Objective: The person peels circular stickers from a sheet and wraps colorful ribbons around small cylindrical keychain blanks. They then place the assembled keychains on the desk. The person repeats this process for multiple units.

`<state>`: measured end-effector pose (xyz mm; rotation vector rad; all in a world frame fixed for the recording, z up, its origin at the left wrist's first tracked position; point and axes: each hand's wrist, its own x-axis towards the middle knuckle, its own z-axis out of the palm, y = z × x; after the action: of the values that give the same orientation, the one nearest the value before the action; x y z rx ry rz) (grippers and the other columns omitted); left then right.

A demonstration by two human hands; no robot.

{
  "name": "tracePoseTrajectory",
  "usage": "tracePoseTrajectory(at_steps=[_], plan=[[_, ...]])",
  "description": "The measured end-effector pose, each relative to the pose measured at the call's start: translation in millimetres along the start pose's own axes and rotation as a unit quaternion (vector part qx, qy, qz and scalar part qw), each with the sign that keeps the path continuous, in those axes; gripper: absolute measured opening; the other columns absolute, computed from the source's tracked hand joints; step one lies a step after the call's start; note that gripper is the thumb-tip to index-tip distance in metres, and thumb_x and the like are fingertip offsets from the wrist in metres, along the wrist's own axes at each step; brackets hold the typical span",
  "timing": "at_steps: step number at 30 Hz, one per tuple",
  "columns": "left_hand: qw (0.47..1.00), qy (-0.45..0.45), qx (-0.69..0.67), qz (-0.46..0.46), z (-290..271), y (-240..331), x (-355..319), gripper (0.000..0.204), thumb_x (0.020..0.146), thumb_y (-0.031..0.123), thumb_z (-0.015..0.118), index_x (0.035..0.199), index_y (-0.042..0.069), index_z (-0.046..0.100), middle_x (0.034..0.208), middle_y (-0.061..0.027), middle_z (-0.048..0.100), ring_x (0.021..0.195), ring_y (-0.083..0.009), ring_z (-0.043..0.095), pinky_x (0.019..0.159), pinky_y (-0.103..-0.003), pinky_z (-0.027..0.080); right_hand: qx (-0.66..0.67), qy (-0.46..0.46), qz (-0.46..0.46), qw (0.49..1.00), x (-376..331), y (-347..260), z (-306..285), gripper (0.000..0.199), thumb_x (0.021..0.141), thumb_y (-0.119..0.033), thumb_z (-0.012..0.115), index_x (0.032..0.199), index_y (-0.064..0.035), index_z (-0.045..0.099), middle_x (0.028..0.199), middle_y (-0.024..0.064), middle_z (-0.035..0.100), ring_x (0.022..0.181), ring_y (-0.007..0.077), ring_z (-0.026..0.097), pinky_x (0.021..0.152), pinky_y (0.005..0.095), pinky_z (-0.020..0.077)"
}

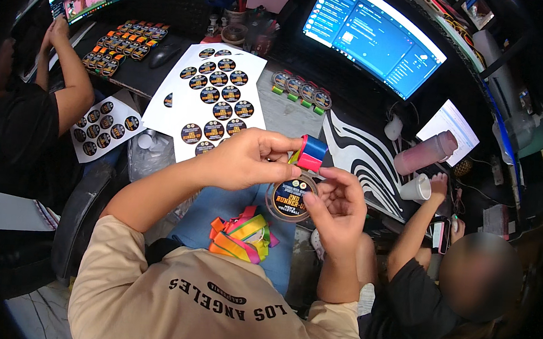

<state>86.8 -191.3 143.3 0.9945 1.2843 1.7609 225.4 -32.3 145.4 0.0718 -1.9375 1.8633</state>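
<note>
Above my lap I hold a round medal [290, 201] with a clear rim and a black label with printed lettering. My right hand [339, 207] grips the medal's right edge between thumb and fingers. A ribbon [313, 152] in blue, pink and yellow is bundled at the medal's top, and my left hand [253, 159] pinches it between thumb and forefinger. On my lap lies a loose heap of ribbons [241, 235] in orange, yellow, green and pink.
Sheets of round black stickers [178, 75] cover the desk ahead. Finished-looking medals [302, 91] stand in a row behind, with more [124, 47] at left. At right are a tumbler [425, 154], a white cup [416, 187] and a zebra-striped surface [354, 156]. People sit on both sides.
</note>
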Motion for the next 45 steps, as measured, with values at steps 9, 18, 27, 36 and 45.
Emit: tracePoseTrajectory(at_steps=[9, 18, 27, 36, 45], plan=[[0.999, -0.04, 0.003, -0.022, -3, -3, -5, 0.065, 0.089, 0.015, 0.072, 0.142, -0.004, 0.04, 0.104, -0.0032, 0.064, 0.092, -0.0038, 0.055, 0.071, -0.019, 0.043, 0.029, 0.08, 0.028, 0.996, 12, 7, 6, 0.028, 0.087, 0.002, 0.067, 0.113, 0.0018, 0.056, 0.073, 0.0019, 0.061, 0.054, 0.0007, 0.046, 0.047, 0.0155, 0.0323], [0.999, -0.039, -0.036, -0.002, -8, -20, 4, 0.07, 0.087, 0.007, 0.072, 0.143, -0.009, 0.034, 0.119, -0.0104, 0.062, 0.106, -0.0119, 0.058, 0.09, -0.026, 0.047, 0.021, 0.078, 0.031, 0.996, 26, 14, 4, 0.029, 0.087, 0.002, 0.067, 0.114, 0.002, 0.056, 0.075, 0.0024, 0.06, 0.059, 0.0014, 0.048, 0.05, 0.0156, 0.0359], [0.999, -0.043, -0.022, -0.014, -15, -32, 20, 0.062, 0.088, 0.006, 0.069, 0.141, -0.007, 0.039, 0.113, -0.0063, 0.063, 0.098, -0.0078, 0.058, 0.086, -0.024, 0.047, 0.129, 0.07, 0.085, 0.985, 33, 39, -4, 0.042, 0.086, 0.006, 0.065, 0.122, 0.0, 0.045, 0.089, 0.0116, 0.067, 0.078, 0.0112, 0.063, 0.072, 0.022, 0.0505], [0.993, 0.059, 0.05, -0.089, -28, -83, 56, 0.066, 0.091, 0.013, 0.067, 0.147, -0.001, 0.034, 0.104, -0.005, 0.066, 0.09, -0.0065, 0.059, 0.077, -0.02, 0.046, 0.099, 0.12, 0.136, 0.978, 59, 103, -51, 0.04, 0.083, 0.007, 0.067, 0.114, -0.0013, 0.043, 0.087, 0.0165, 0.069, 0.076, 0.0166, 0.067, 0.066, 0.0256, 0.054], [0.817, 0.219, 0.533, 0.011, 11, -158, 133, 0.058, 0.084, 0.028, 0.068, 0.138, 0.017, 0.05, 0.138, -0.0224, 0.041, 0.111, -0.038, 0.052, 0.094, -0.042, 0.044, 0.007, 0.167, 0.235, 0.957, 186, 186, -161, 0.036, 0.084, 0.0, 0.068, 0.114, -0.0009, 0.048, 0.091, 0.0138, 0.065, 0.072, 0.0219, 0.067, 0.061, 0.0332, 0.0598]])
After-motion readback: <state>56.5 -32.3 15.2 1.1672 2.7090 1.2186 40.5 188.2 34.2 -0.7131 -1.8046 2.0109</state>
